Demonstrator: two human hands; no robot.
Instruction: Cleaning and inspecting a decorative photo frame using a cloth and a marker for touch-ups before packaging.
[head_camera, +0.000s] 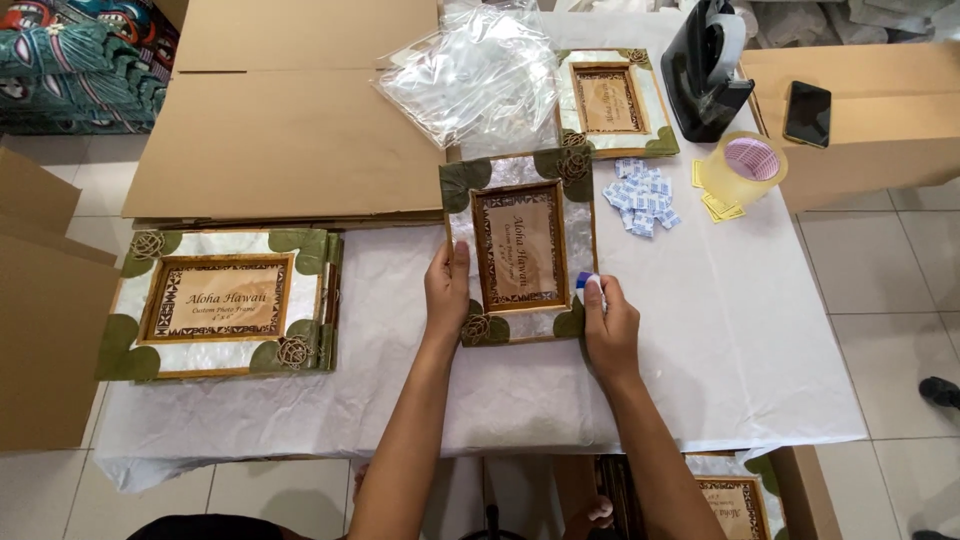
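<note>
Photo frame, upright format, shell-and-leaf border, lies flat at the middle of the white-covered table; left hand grips its left edge, thumb on top, fingers closed around the border; right hand rests at the frame's lower right edge, fingertips pinched on a small white-and-blue packet. Pile of similar packets just beyond the frame; tape roll near that; stack of wider frames well to the left.
</note>
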